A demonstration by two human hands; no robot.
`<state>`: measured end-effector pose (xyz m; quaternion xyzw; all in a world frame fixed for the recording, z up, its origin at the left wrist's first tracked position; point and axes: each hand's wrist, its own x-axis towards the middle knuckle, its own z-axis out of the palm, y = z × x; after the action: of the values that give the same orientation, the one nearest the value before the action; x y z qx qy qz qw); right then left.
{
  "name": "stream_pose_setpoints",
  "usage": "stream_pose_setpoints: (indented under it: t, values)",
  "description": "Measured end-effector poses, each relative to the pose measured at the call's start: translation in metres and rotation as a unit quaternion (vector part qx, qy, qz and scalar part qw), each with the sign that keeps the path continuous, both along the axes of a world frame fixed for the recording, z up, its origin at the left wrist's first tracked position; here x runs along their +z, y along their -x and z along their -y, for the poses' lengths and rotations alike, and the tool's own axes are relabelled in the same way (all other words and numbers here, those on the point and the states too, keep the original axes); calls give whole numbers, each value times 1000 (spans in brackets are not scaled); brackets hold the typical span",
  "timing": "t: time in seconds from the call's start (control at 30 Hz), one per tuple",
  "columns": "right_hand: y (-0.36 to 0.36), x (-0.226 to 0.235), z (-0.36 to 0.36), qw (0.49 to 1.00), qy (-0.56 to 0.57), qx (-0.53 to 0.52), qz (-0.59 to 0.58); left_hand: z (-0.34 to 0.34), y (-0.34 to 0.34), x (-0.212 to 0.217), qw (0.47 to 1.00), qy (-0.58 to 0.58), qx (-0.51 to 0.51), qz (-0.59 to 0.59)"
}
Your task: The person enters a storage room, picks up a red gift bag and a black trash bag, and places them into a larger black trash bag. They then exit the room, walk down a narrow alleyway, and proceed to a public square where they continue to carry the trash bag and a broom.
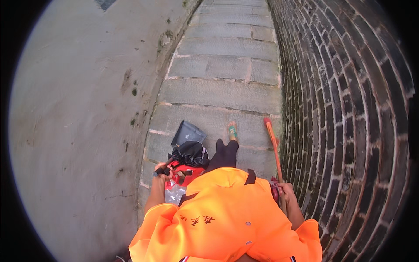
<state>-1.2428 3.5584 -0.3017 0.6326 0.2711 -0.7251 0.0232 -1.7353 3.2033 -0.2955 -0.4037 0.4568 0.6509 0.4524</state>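
Observation:
On the left, my left hand is closed around a dark handle, which slants toward the bags beside it. A grey dustpan lies ahead of that hand, its open side away from me. Between them a black plastic bag bulges over a red bag with its mouth open; the bags hide whether the handle joins the dustpan. At my right side, my right hand grips a long orange-red pole that points forward along the wall. Something dark red sits next to that hand, mostly hidden.
A path of stone slabs runs ahead under my feet. Close on the right rises a curved-looking brick wall. Smooth grey-brown ground or water borders the path's left edge. My sandalled foot is forward; an orange vest covers my body.

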Motion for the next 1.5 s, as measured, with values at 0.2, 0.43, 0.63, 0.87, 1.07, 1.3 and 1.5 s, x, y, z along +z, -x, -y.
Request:
stream_pose_setpoints:
  t: [0.2,0.43,0.63,0.87,1.07,1.3,1.5]
  values:
    - [24,-41,-58,963,-149,146,168,-115,103,-33,999,11,-50,17]
    - [109,19,-154,986,-83,53,136,-251,214,-5,997,35,-67,5]
    - [195,53,-261,995,-60,12,80,-330,282,32,996,-5,-77,-51]
    - [317,72,-416,1000,-21,7,-12,-430,370,47,994,6,-92,-59]
    - [415,71,-547,998,-14,-10,-60,-509,453,22,989,-60,-131,-16]
    - [512,94,-700,990,45,-82,-110,-654,522,78,996,32,-78,33]
    - [579,94,-812,991,12,-77,-111,-771,569,73,996,44,-69,17]
